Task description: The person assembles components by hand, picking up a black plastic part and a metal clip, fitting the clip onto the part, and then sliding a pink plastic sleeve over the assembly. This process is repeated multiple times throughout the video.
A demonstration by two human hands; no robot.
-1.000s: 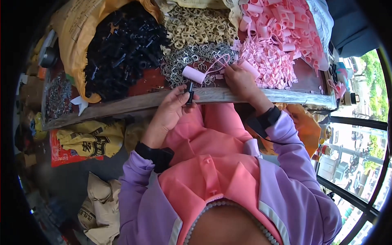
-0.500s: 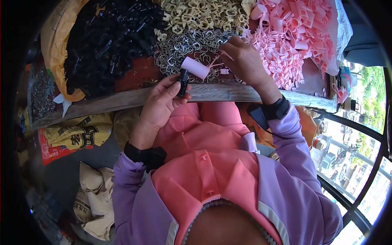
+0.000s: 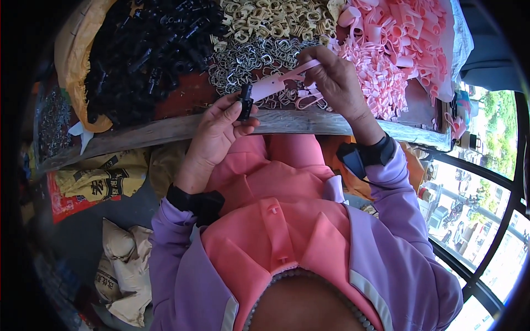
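Observation:
My left hand point(image 3: 223, 122), just above the table's front edge, is closed on a small black plastic part point(image 3: 245, 105) held upright between thumb and fingers. Right beside that part is a light pink plastic piece point(image 3: 267, 87), with a narrow pink strip point(image 3: 300, 70) running from it up to my right hand. The fingers of my right hand point(image 3: 338, 80) are pinched round the far end of this strip. Below those fingers a thin pink loop point(image 3: 311, 100) shows; whether it is held, I cannot tell. Whether the pink piece touches the black part is unclear.
Heaped on the table are black parts point(image 3: 160, 49), cream clips point(image 3: 276, 21), metal rings point(image 3: 243, 65), small pink pieces point(image 3: 375, 77) and larger pink sleeves point(image 3: 411, 30). The wooden table edge point(image 3: 309, 122) runs before me. Sacks point(image 3: 130, 270) lie on the floor at left.
The pink piece has turned from a slanting tube to tilting up to the right. Its strip is now drawn out toward my right hand. My left hand still grips the black part.

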